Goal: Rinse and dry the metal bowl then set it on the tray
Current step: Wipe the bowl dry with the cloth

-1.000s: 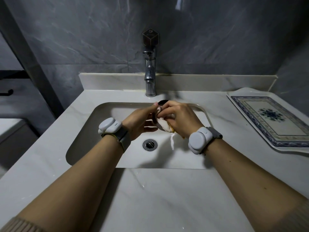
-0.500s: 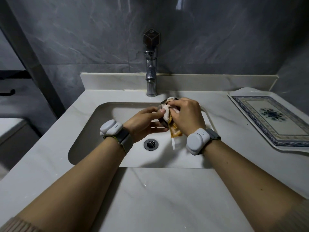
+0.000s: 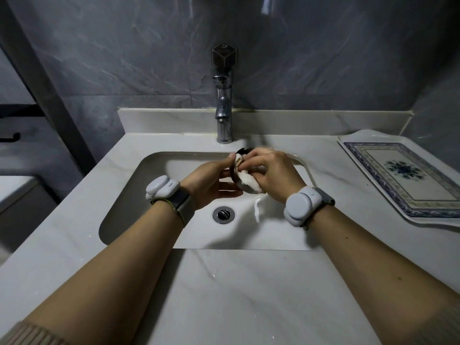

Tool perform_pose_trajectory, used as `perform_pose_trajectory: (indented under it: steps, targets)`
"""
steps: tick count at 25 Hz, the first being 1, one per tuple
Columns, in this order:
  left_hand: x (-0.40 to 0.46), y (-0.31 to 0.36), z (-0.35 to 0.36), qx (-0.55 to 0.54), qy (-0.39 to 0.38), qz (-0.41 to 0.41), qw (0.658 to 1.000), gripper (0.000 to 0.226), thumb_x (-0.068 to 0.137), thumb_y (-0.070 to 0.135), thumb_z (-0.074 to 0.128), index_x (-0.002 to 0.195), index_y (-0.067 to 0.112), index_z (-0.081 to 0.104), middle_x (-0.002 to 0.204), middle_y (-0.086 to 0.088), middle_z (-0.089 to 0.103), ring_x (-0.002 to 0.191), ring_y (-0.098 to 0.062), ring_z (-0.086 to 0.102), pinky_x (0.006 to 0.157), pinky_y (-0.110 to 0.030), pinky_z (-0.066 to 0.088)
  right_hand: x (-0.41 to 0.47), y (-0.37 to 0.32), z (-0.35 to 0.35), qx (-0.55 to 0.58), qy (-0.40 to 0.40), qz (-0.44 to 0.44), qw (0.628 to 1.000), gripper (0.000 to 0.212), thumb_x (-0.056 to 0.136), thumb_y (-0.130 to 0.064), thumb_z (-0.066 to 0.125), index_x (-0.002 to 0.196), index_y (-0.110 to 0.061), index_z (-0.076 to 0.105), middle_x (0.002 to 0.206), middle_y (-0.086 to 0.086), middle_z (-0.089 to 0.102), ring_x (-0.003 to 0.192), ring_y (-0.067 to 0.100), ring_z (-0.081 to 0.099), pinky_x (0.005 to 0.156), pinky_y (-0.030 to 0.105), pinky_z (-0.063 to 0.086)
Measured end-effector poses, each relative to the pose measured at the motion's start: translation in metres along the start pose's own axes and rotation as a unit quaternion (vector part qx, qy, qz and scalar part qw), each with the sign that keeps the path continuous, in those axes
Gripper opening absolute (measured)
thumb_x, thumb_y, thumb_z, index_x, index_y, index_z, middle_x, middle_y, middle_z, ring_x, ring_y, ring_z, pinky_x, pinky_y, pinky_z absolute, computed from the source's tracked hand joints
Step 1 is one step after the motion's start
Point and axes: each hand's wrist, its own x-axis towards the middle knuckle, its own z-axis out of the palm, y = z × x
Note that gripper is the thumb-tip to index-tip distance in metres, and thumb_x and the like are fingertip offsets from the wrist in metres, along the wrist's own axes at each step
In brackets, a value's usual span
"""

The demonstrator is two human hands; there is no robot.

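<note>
Change: While the left hand [image 3: 211, 180] gripped the metal bowl [image 3: 239, 162], the right hand [image 3: 271, 174] clutched the cloth [image 3: 249, 181], now bunched lower.
Meaning: drying continued; tray [image 3: 368, 138] awaited.

hands [image 3: 214, 180]: 2 | wrist devices [image 3: 161, 187]: 2 | bowl [image 3: 241, 152]: 1 | cloth [image 3: 249, 181]: 1 | tray [image 3: 353, 136]: 1 | faucet [image 3: 224, 108]: 1 | drain [image 3: 223, 214]: 1

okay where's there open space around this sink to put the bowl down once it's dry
The tray right of the sink lies bare across its patterned middle. The counter in front of the basin, between the forearms, is also free. It is crowded over the basin, where the left hand and right hand hold the bowl and cloth.
</note>
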Motion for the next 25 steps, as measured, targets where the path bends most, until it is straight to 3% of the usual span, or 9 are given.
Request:
perform_pose_trajectory:
  steps: [7,12,15,18,22,25]
  targets:
    - [-0.006,0.001,0.001,-0.019,-0.022,0.024,0.999,0.031,0.101,0.029,0.052,0.117,0.006,0.066,0.117,-0.023,0.064,0.097,-0.034,0.069,0.089,-0.043,0.058,0.000,-0.004,0.003,-0.040,0.060,0.001,0.997,0.019,0.084,-0.010,0.067,0.098,-0.018,0.077,0.098,0.004,0.070,0.086,0.026,0.065,0.072,0.039,0.054]
    - [-0.006,0.000,0.006,-0.033,-0.017,0.039,0.999,0.035,0.099,0.014,0.056,0.127,-0.007,0.055,0.116,-0.023,0.064,0.109,-0.048,0.063,0.092,-0.049,0.057,0.002,-0.005,0.005,-0.089,0.083,0.059,0.991,0.021,0.089,-0.012,0.059,0.103,-0.017,0.074,0.094,0.012,0.067,0.085,0.032,0.062,0.072,0.041,0.053]
    - [-0.005,-0.001,0.012,-0.033,0.006,0.066,0.997,0.027,0.097,0.006,0.057,0.121,-0.006,0.056,0.107,-0.024,0.065,0.097,-0.044,0.066,0.089,-0.051,0.058,0.006,-0.006,0.004,-0.109,0.089,0.103,0.985,0.021,0.088,-0.010,0.056,0.098,-0.015,0.074,0.093,0.016,0.070,0.085,0.036,0.063,0.069,0.037,0.050]
    - [-0.004,-0.002,0.017,-0.021,0.035,0.096,0.995,0.019,0.094,0.001,0.059,0.113,-0.001,0.059,0.097,-0.020,0.068,0.081,-0.035,0.069,0.085,-0.052,0.059,0.008,-0.007,0.003,-0.114,0.099,0.155,0.976,0.021,0.085,-0.007,0.055,0.087,-0.015,0.074,0.087,0.016,0.073,0.082,0.036,0.064,0.063,0.028,0.037]
    - [-0.002,-0.004,0.017,0.023,0.066,0.127,0.989,0.027,0.093,0.000,0.061,0.120,-0.006,0.059,0.106,-0.023,0.067,0.085,-0.032,0.070,0.090,-0.056,0.056,0.011,-0.004,0.002,-0.131,0.056,0.227,0.964,0.019,0.087,-0.009,0.053,0.091,-0.006,0.072,0.092,0.021,0.071,0.086,0.040,0.064,0.062,0.029,0.039]
    - [-0.002,-0.006,0.018,0.039,0.084,0.144,0.985,0.026,0.093,0.000,0.062,0.119,-0.005,0.061,0.110,-0.026,0.067,0.090,-0.035,0.068,0.090,-0.057,0.056,0.012,-0.003,0.001,-0.130,0.014,0.225,0.966,0.020,0.085,-0.007,0.055,0.095,-0.005,0.073,0.095,0.021,0.071,0.089,0.038,0.065,0.064,0.028,0.042]
